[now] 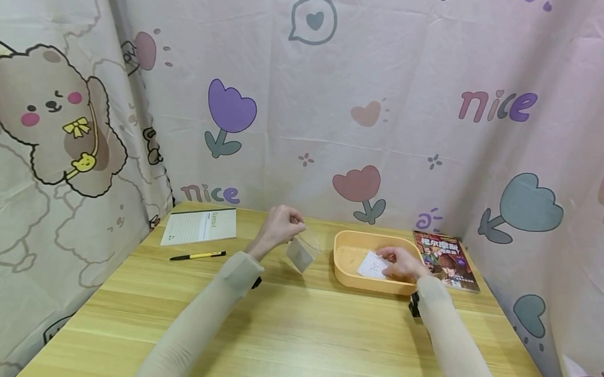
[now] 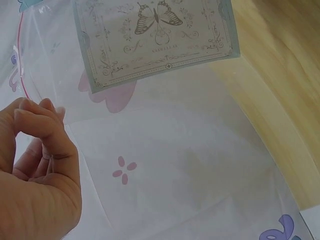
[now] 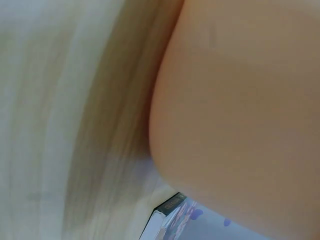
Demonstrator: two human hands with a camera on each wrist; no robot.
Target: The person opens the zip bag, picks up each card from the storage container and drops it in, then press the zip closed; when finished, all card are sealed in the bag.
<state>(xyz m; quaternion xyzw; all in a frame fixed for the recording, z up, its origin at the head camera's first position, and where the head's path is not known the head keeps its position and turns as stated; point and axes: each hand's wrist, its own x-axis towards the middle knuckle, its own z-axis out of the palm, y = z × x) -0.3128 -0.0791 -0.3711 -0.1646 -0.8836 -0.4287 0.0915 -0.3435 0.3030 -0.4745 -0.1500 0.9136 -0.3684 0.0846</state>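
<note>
My left hand [image 1: 280,226] pinches the top edge of a clear zip bag [image 1: 312,240], which hangs above the table left of the tray. Inside the bag is a pale card with a butterfly print [image 2: 160,37], seen close up in the left wrist view. Over the orange plastic tray [image 1: 351,278], my right hand [image 1: 401,262] holds a small white card [image 1: 371,266] with faint dark marks between its thumb and fingers. In the right wrist view the tray's outer wall [image 3: 240,120] hides that hand and the card.
A lined notebook [image 1: 199,227] lies at the back left, with a yellow and black pen [image 1: 198,256] in front of it. A colourful book [image 1: 448,261] lies right of the tray, partly behind my right wrist. A printed curtain [image 1: 295,115] hangs along the table's back edge.
</note>
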